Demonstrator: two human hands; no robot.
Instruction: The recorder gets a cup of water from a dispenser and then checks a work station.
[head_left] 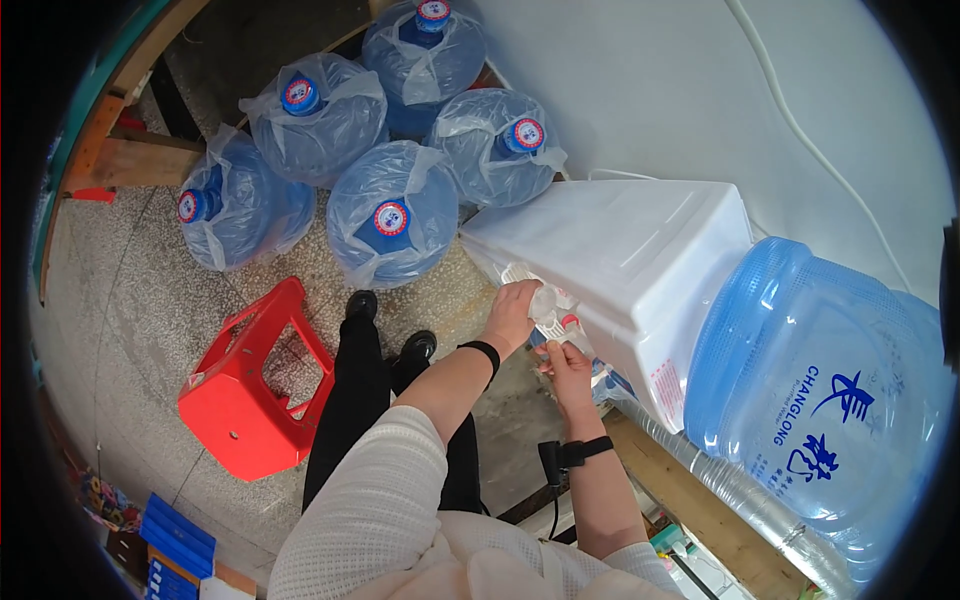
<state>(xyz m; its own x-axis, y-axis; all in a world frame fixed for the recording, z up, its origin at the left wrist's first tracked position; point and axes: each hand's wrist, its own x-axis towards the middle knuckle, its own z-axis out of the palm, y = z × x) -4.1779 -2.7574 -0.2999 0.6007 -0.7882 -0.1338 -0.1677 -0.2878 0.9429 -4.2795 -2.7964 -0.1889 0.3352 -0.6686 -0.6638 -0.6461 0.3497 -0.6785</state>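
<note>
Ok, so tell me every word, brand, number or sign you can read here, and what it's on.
I won't repeat wording, but print shows here:
Large blue bottle at right: big dark-blue lettering, legible; finer lines beside it, too small to read.
White dispenser: red print near a corner, too small.
Bottle caps: round red, white and blue labels, too small.

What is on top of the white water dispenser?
A large, see-through blue bottle stands on the white water dispenser. The bottle's neck and mouth are covered where the two meet, so they cannot be seen.
</note>
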